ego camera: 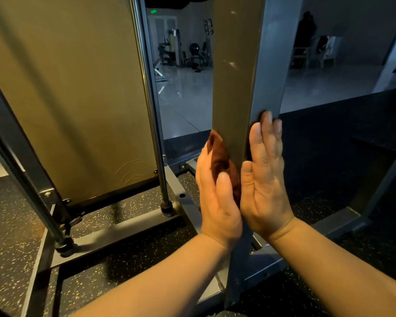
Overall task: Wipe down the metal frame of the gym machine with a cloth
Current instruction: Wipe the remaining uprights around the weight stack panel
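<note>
Your left hand (215, 193) pinches the limp-looking cloth (220, 156) mid-bunch against the rigid upright (233, 88) at centre frame, right hand (264, 179) fingers (266, 133) pressed flat.

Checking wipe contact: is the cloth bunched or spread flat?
Bunched: the cloth sits crumpled between the left hand and the upright post.

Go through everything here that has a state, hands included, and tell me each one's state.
post: upright, a few light scuffs higher up.
cloth: bunched, pressed against the post's left side.
left hand: holds the cloth, thumb over it.
right hand: flat, fingers straight, on the post's right side.
panel: scratched near its lower right corner.
</note>
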Demonstrator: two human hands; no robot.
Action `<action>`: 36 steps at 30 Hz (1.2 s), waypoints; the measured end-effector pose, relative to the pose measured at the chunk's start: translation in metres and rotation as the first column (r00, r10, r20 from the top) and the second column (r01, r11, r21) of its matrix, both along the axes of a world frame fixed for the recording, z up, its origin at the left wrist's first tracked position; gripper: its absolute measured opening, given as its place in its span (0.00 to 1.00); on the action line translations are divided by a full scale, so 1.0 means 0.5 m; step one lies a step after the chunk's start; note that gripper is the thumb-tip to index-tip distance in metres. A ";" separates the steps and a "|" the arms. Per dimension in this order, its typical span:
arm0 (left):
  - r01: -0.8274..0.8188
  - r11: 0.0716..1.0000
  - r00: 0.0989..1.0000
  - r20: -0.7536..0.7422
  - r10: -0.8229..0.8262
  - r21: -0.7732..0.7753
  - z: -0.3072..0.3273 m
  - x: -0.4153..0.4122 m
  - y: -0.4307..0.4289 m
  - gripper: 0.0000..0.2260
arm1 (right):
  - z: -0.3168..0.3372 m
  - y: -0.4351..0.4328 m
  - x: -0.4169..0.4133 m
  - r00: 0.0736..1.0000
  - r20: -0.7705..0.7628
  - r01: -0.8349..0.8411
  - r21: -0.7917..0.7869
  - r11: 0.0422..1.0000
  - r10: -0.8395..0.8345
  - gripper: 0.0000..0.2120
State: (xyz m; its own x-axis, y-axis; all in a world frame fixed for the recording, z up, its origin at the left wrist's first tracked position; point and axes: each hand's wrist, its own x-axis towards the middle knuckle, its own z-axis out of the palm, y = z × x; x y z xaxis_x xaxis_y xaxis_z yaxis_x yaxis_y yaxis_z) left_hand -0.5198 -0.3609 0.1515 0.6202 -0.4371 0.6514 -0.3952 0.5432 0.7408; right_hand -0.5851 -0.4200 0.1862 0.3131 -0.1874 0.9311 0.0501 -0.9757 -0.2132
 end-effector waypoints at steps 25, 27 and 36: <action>-0.043 0.995 0.986 0.166 0.028 0.086 -0.005 0.009 0.018 0.22 | -0.040 0.005 -0.008 0.998 -0.059 -0.018 -0.004 1.000 0.018 0.26; -0.013 0.995 0.983 0.184 -0.005 0.099 -0.048 0.004 0.024 0.24 | -0.042 0.006 -0.011 0.997 -0.071 -0.020 -0.001 1.000 0.020 0.26; 0.013 0.997 0.996 0.091 -0.020 0.077 -0.029 0.013 0.010 0.24 | -0.036 -0.004 -0.015 0.997 -0.073 -0.038 -0.037 0.999 0.035 0.26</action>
State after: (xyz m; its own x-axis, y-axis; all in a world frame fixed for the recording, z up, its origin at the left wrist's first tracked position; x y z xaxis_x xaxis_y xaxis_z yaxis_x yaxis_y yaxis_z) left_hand -0.5134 -0.3561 0.1372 0.5519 -0.4974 0.6693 -0.4550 0.4931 0.7416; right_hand -0.5926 -0.4221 0.1681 0.3860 -0.1393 0.9119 0.0715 -0.9810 -0.1801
